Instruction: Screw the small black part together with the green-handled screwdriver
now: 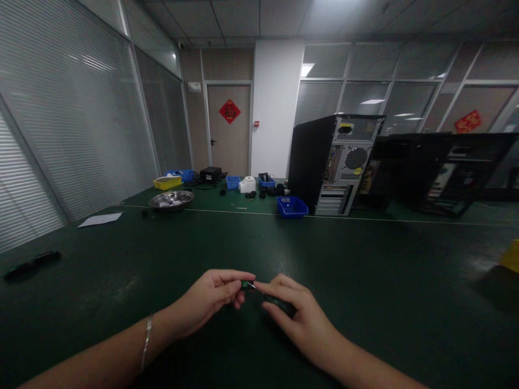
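My left hand (213,297) pinches a small green circuit board (245,284) between thumb and fingers above the table. Most of the board is covered by the fingertips. My right hand (298,310) is closed around the dark handle of a screwdriver (279,303). Its thin metal shaft points left, and the tip meets or nearly meets the board; the exact contact is too small to tell. The right index finger stretches along the shaft toward the board.
On the green table (203,243) are a metal bowl (171,200), white paper (100,219), a blue bin (292,207) and a dark elongated object (32,265) at left. A computer tower (312,167) stands at back right. Something yellow (511,256) sits at the right edge.
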### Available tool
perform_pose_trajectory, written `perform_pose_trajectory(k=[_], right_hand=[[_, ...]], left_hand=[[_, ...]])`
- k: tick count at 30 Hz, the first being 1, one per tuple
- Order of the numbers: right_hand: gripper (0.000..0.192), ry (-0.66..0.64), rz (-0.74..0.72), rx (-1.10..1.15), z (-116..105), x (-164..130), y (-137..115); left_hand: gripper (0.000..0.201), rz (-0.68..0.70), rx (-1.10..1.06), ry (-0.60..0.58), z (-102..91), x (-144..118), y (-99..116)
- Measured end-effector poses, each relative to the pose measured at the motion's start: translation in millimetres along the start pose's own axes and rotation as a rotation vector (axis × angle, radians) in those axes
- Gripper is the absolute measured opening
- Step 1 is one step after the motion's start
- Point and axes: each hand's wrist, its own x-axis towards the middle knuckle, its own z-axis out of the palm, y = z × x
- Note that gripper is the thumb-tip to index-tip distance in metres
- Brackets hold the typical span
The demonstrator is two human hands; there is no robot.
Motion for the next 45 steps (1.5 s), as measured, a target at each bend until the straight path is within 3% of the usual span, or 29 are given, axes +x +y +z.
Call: perform_pose_trajectory(k=[11,16,20,26,31,39,43,45], right_hand=[[0.037,0.045,0.019,-0.019,0,1,2],[0.036,0.052,0.035,-0.011,0,1,3],[0.036,0.049,0.034,-0.012,-1,1,1],[0.035,0.041,0.012,-0.003,-1,0,0],[0.033,0.034,0.008,-0.003,-1,1,0],[0.029,0.03,0.005,-0.013,-1,0,-1],[0.021,-0.027,-0.005,-0.04,-2,-1,-5],[0.014,-0.099,-0.026,-0.065,-1,-3,-6]], left_hand=[[0.014,0.078,0.059,0.013,-9.3,6,-4],[0.021,0.088,0.402,-0.049,-12.5,3,-1],[0.028,0.094,0.671,-0.149,-4.4,-6,9],[0.027,0.262,1.097,-0.312,10.4,-17,17],[0.014,0.256,1.129,-0.327,8.4,-17,13],[0.021,0.264,1.065,-0.303,-0.3,-13,15],[0.055,0.245,1.099,-0.426,-6.4,-11,17],[0.061,0.251,1.109,-0.448,-8.7,-11,17]])
